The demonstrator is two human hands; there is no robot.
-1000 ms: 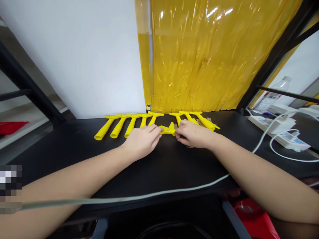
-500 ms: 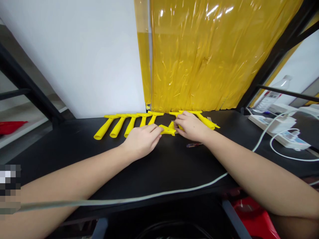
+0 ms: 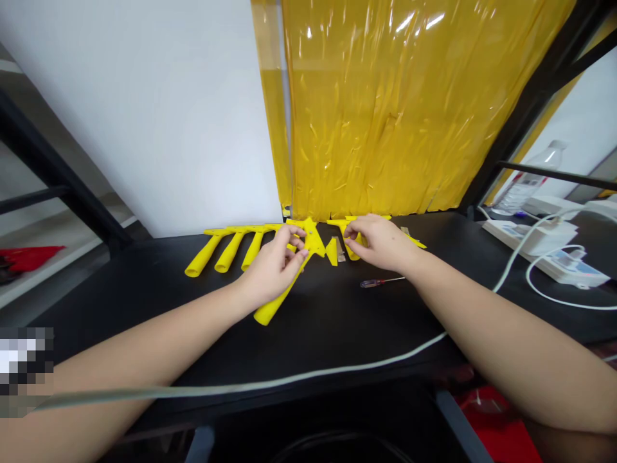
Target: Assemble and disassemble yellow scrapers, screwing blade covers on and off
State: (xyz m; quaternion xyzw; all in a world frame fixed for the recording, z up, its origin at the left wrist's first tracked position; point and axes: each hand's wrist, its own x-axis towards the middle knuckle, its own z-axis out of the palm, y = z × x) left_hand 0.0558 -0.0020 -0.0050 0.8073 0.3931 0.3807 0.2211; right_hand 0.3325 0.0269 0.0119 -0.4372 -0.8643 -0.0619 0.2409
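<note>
My left hand [image 3: 272, 267] is closed around a yellow plastic handle [image 3: 272, 310]. Its round tube points toward me and its flat, flared head with small holes lies past my fingertips. Part of the tube is hidden under my palm. My right hand [image 3: 378, 243] has its fingers curled over another yellow handle [image 3: 353, 252], partly covering it. Between the hands lies a small yellow wedge-shaped piece [image 3: 332, 251], beside a scrap of brown card [image 3: 341, 251]. More yellow handles [image 3: 229, 252] lie in a row behind my left hand.
A screwdriver [image 3: 373, 283] lies near my right wrist on the black tabletop [image 3: 332, 315]. A pale cable [image 3: 313, 374] crosses in front of me. Power strips [image 3: 549, 254] and a plastic bottle [image 3: 530, 180] stand at right. White board [image 3: 193, 116] and yellow film [image 3: 385, 116] form the back.
The handle in my left hand has turned, so its tube and head now show more. My right hand has shifted slightly to the right, uncovering the wedge-shaped piece and the card.
</note>
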